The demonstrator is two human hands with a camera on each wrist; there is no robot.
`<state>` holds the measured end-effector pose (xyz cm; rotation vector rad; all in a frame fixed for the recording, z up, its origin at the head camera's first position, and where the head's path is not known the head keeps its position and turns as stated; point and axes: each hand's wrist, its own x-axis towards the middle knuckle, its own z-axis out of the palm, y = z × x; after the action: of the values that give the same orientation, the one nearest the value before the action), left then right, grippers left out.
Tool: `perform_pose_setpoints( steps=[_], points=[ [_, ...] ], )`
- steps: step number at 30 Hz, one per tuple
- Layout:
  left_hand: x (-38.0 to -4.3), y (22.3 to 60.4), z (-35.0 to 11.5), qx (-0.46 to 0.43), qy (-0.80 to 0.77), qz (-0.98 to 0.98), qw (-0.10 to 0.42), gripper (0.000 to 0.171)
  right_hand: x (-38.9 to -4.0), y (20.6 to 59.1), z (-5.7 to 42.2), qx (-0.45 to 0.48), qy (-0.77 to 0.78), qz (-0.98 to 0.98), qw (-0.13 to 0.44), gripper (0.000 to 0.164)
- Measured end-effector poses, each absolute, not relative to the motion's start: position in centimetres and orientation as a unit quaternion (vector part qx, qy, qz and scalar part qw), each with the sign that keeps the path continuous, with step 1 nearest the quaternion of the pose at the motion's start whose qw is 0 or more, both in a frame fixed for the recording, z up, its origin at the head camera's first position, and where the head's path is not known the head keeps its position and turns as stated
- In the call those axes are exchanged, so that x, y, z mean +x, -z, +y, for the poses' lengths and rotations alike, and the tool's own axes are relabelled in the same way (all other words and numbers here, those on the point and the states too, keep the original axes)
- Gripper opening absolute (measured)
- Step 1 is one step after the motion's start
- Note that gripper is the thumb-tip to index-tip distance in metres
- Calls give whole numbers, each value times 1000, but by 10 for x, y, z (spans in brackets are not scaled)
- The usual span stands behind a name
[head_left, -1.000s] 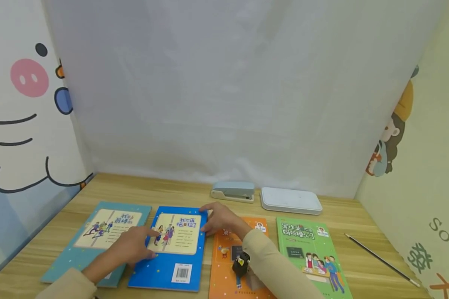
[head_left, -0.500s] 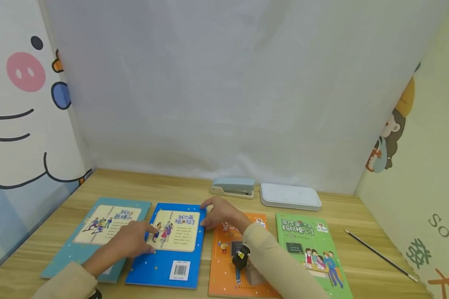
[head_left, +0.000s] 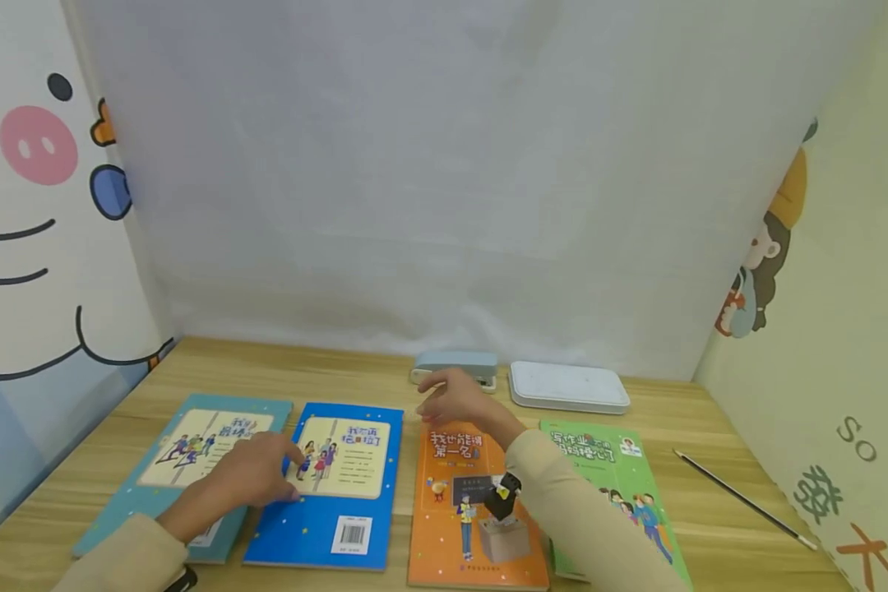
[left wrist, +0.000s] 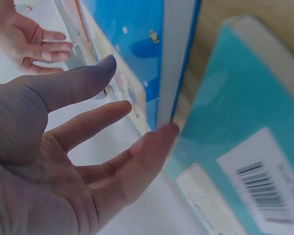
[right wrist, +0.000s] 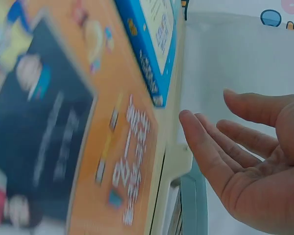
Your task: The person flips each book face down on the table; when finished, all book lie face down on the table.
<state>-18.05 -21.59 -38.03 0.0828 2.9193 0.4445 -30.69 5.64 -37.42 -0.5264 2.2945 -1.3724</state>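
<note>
A blue book (head_left: 370, 510) lies back cover up between a teal book (head_left: 148, 518) on the left and an orange book (head_left: 432, 493) on the right. My left hand (head_left: 247, 473) is over the teal book's right side, its thumb and index fingertips at the blue book's left edge. In the left wrist view, that hand's fingers are spread and loosely bent beside the blue book (left wrist: 130, 24). My right hand (head_left: 459, 399) hovers over the orange book's top edge, apart from the blue book. The right wrist view shows its fingers relaxed, holding nothing.
Right of the orange book lies a green book (head_left: 644, 485), partly behind my right sleeve. A blue-grey stapler (head_left: 451, 360) and a white flat case (head_left: 570, 386) stand at the back by the white curtain. A pencil (head_left: 743, 497) lies at the right.
My right hand has let go of the blue book's upper right corner and moved right, over the orange book's top. My left hand stays at the blue book's left edge.
</note>
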Motion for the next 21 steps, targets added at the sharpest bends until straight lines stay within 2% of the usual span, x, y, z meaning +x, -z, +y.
perform_pose_setpoints(
  steps=[4,9,13,17,21],
  points=[
    [-182,376,-211,55,-143,987,51,35,-311,376,82,-187,482,835,190,40],
    [-186,379,-196,121,-155,980,21,45,-313,380,114,-161,473,849,170,39],
    [-191,383,-180,155,-175,972,35,52,-311,382,137,-166,435,873,142,37],
    [-192,383,-164,178,-212,958,77,54,-309,382,154,-172,405,891,116,35],
    [-194,382,-148,237,-219,941,101,56,-310,384,168,-153,412,890,119,37]
  ],
)
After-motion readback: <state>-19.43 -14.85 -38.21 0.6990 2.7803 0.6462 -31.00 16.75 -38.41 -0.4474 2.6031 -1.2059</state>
